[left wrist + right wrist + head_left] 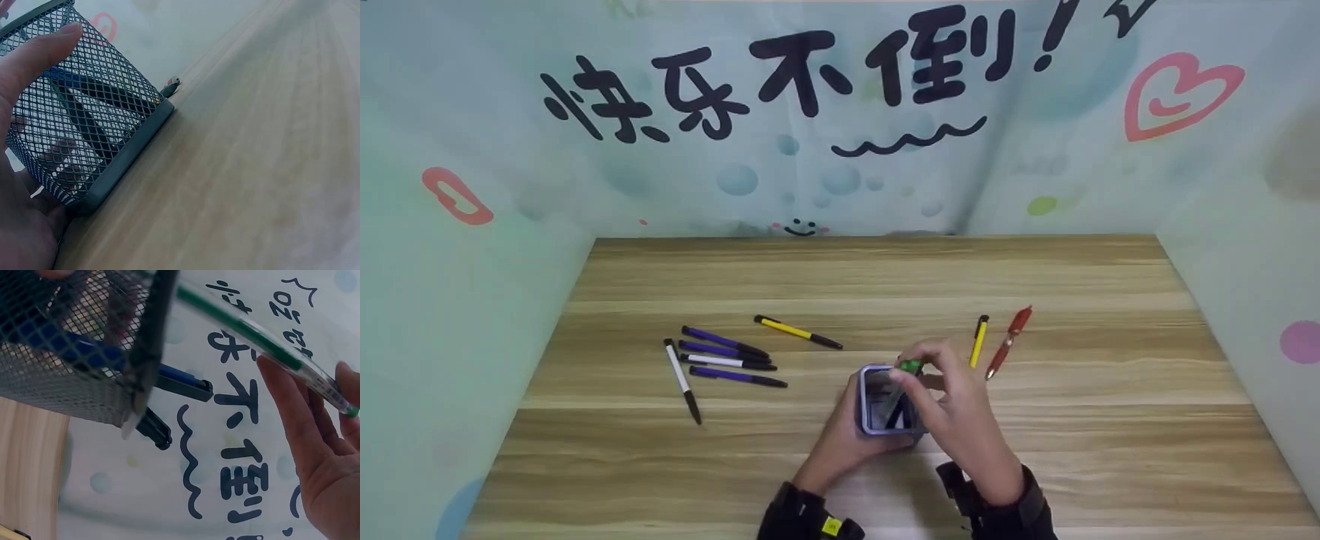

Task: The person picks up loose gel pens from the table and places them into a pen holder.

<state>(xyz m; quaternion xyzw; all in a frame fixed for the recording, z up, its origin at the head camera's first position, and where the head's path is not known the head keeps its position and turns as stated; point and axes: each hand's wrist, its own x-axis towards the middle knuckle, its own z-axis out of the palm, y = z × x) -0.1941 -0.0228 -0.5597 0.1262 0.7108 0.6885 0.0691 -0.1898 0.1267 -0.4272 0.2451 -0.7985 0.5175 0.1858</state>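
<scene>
My left hand (840,442) grips a dark mesh pen holder (877,432) from its left and near sides. In the left wrist view, its thumb lies along the mesh wall (107,73), and the base is at the tabletop. Over the opening, my right hand (958,409) pinches a clear-barrelled green pen (242,329) by its green end. The pen slants down, its lower end at the holder's mouth and partly hidden by the rim. A blue pen (183,377) and a dark pen (154,429) stand in the holder, their ends sticking out past the rim.
Left of the hands lie several purple pens (739,376) and two white pens (682,381) with black ends. A yellow pen (799,331) lies behind them. Beyond my right hand are another yellow pen (979,341) and a red pen (1009,341). Printed cloth (810,172) walls the wooden table (607,465).
</scene>
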